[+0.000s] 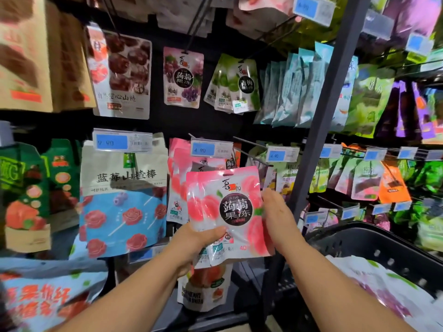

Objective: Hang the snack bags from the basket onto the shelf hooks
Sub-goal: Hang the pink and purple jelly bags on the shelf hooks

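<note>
**Q:** Head view: which materials and shapes appear?
**A:** The bags (225, 212) are flat, glossy plastic pouches. They are pink with peach prints, a round black label at centre and a slot punched near the top edge. The basket (359, 245), lower right, is rigid black plastic with rows of small holes in its wall. The hook (255, 157) is a thin dark wire rod standing out from the shelf. The post (322, 116) is a flat grey upright.

**Q:** How many of each?
**A:** There are two hands and one basket. The bags form a stack with overlapped edges showing at left and bottom. That makes more than one, but the exact number cannot be told. Three blue price tags (202, 149) hang in the row nearest above the stack.

**Q:** How do the hands lie?
**A:** The left hand (199, 243) grips the stack's lower left corner, with the thumb curled across the front and the fingers behind. The right hand (279, 212) is nearly flat, its straight fingers laid along the stack's right edge. Its thumb is hidden.

**Q:** Where is the stack?
**A:** It is held upright before the shelf, its top just below the hook and overlapping the hung pouches (176, 164) of the same pink. The basket lies apart to the right and holds loose pouches (383, 291), white with purple and green print.
</note>
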The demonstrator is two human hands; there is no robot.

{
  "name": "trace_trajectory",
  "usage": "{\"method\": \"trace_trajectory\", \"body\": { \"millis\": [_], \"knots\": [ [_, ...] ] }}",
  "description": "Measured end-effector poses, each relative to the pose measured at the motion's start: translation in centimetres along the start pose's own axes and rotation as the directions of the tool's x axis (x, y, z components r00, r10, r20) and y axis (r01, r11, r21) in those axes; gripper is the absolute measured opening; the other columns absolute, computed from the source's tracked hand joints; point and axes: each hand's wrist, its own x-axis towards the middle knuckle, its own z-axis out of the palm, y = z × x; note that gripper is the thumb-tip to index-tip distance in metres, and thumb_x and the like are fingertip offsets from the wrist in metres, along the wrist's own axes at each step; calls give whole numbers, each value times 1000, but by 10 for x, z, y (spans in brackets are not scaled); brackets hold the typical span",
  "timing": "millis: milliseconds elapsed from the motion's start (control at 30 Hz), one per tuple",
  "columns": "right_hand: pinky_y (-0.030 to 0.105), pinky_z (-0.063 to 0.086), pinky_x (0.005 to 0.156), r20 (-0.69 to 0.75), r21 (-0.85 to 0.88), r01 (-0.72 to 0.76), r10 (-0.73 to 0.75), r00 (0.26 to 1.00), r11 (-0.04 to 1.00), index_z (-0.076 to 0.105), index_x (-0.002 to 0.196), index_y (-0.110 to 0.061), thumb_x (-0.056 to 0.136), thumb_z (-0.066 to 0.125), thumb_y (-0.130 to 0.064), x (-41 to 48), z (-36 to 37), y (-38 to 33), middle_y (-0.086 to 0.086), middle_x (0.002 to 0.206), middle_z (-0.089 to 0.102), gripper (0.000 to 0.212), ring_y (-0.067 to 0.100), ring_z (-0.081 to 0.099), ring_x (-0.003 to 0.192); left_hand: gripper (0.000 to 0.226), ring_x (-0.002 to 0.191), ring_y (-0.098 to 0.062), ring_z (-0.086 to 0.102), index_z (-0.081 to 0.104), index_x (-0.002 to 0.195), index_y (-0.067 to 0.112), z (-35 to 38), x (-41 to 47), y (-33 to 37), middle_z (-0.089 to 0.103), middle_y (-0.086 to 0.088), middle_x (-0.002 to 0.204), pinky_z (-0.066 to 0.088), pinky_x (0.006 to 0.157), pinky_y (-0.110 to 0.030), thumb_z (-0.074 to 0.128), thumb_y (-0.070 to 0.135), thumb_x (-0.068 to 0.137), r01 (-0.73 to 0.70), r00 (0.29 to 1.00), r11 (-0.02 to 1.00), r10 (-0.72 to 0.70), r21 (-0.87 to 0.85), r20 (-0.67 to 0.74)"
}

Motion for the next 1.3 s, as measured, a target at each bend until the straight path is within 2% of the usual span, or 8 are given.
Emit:
{"method": "trace_trajectory", "body": {
  "millis": [100, 300, 433, 600, 800, 1000, 1200, 1300],
  "knots": [
    [54, 52, 89, 161, 20, -77, 72, 984, 997, 62, 98, -18, 77, 58, -73, 0, 12, 10, 5, 93, 70, 59, 16, 65, 87, 31, 100, -25, 71, 70, 109, 4, -5, 1, -3, 76, -8, 102, 54, 85, -32, 76, 8, 79, -25, 999, 1000, 25, -14, -22],
    [51, 49, 102, 430, 350, -268, 100, 897, 898, 56, 128, -9, 71, 85, -22, -3, 20, 22, 15, 115, 72, 65, 31, 69, 107, 36, 91, -17, 73, 75, 102, 14, -20, 1, -6, 78, 1, 94, 55, 73, -24, 88, 26, 70, -26, 995, 993, 37, 117, -91],
    [50, 53, 97, 397, 382, -267, 103, 912, 885, 58, 124, -9, 86, 73, -6, 0, 32, 16, 15, 112, 73, 41, 31, 70, 104, 66, 96, -20, 72, 76, 100, 18, -30, 3, -5, 77, 3, 95, 55, 91, -39, 94, 51, 46, -23, 983, 987, 50, 156, -174],
    [43, 55, 92, 387, 415, -260, 89, 918, 872, 56, 126, -8, 89, 68, -3, 11, 47, 11, 14, 113, 72, 39, 29, 70, 105, 20, 74, -12, 65, 67, 80, 21, -48, -11, 10, 66, 15, 64, 40, 53, -11, 76, 39, 82, -14, 947, 932, 129, 362, -294],
    [57, 50, 99, 383, 386, -226, 68, 921, 894, 58, 121, -21, 66, 84, -32, 28, 67, 13, 7, 113, 73, 63, 29, 69, 107, 66, 84, -18, 67, 77, 89, 27, -90, -23, 6, 75, 3, 85, 48, 74, -30, 66, 75, 45, 12, 897, 919, 164, 393, -411],
    [54, 51, 99, 346, 384, -170, 29, 938, 908, 57, 125, -22, 73, 83, -30, 36, 80, 12, 4, 111, 73, 58, 26, 69, 105, 20, 69, -10, 61, 75, 85, 19, -107, -33, 9, 70, 15, 58, 43, 57, -17, 77, 39, 80, 23, 879, 947, 134, 320, -458],
    [47, 52, 98, 307, 364, -154, 38, 951, 919, 56, 125, -16, 87, 73, -14, 43, 82, 11, 8, 115, 70, 41, 24, 68, 106, 51, 74, -17, 63, 81, 74, 23, -117, -35, 7, 76, 2, 75, 45, 67, -28, 83, 65, 46, 42, 868, 959, 104, 280, -486],
    [46, 52, 97, 312, 377, -162, 39, 949, 912, 58, 124, -13, 86, 75, -15, 46, 82, 9, 9, 114, 71, 42, 26, 68, 106, 33, 69, -10, 61, 80, 77, 22, -123, -37, 8, 74, 6, 68, 40, 60, -21, 82, 54, 67, 60, 857, 952, 106, 301, -505]
  ]
}}
